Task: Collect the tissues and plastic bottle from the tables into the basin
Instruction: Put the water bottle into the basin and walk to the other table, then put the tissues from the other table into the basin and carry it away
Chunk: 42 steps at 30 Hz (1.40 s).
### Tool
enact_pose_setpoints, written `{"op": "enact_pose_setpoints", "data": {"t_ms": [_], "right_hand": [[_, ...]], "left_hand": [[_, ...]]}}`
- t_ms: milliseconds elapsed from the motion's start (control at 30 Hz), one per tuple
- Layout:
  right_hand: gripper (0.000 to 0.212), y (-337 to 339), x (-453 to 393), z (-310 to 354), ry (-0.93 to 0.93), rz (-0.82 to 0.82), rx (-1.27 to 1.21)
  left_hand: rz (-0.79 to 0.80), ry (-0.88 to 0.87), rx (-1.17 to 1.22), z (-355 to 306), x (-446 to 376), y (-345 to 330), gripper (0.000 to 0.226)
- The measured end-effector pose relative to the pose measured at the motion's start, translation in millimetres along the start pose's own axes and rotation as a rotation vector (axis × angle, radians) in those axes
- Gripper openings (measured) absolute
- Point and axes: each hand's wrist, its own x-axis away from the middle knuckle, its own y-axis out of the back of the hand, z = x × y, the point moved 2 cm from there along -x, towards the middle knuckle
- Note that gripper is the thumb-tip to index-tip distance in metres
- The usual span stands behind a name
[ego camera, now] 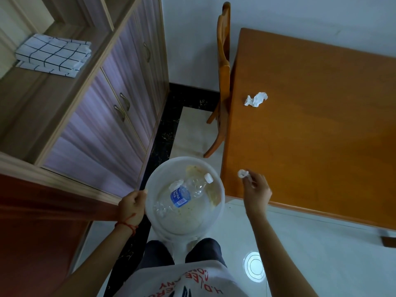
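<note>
My left hand [132, 207] grips the left rim of a translucent white basin [218, 202], held in front of my legs. Inside it lies a clear plastic bottle [184, 192] with a blue label and white cap, next to a small tissue [176, 183]. My right hand [256, 189] pinches a small crumpled tissue [242, 173] at its fingertips, just above the near left corner of the orange wooden table [321, 125]. A second crumpled tissue [256, 99] lies farther back on the table, near its left edge.
A wooden chair [221, 82] is pushed against the table's left side. On the left stands a cabinet [120, 103] with purple doors and folded checked cloths [53, 54] on its shelf. A dark red surface [42, 211] is at lower left. The floor is pale tile.
</note>
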Motion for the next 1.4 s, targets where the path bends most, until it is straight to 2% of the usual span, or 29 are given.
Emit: {"op": "enact_pose_setpoints", "data": {"t_ms": [133,233,333,400,467,600,667,767,933,1300,1400], "right_hand": [[0.017,-23,26,28,0.051,0.123,-0.114],[0.023,-44,47,39,0.083,0.283,-0.151],[0.036,-60,62,47,-0.001,0.452,-0.15],[0.041,-66,69,51,-0.039,0.508,-0.128],[0.042,-68,71,53,0.008,0.49,-0.082],[0.034,-65,68,57,0.232,0.346,0.065],[0.032,-65,64,56,0.255,0.272,0.143],[0.037,-66,58,52,0.124,0.252,0.198],[0.039,-78,44,45,-0.11,0.374,0.122],[0.029,-103,-51,61,-0.1,0.377,0.004],[0.027,-106,-80,66,-0.116,0.367,-0.011]], "left_hand": [[0.003,-0.001,0.018,0,3,0,0.041],[0.011,0.009,0.038,1,5,3,0.036],[0.001,0.008,0.063,2,5,9,0.041],[-0.003,0.011,0.062,4,4,16,0.043],[-0.005,0.026,0.062,6,2,23,0.042],[-0.02,0.021,0.062,9,-7,38,0.048],[-0.022,0.017,0.052,9,-13,45,0.046],[-0.034,0.001,0.043,5,-25,53,0.046],[-0.017,-0.018,0.008,-7,-45,56,0.042],[0.026,0.026,0.04,-65,-129,11,0.037],[0.039,0.04,0.033,-83,-153,-1,0.047]]}}
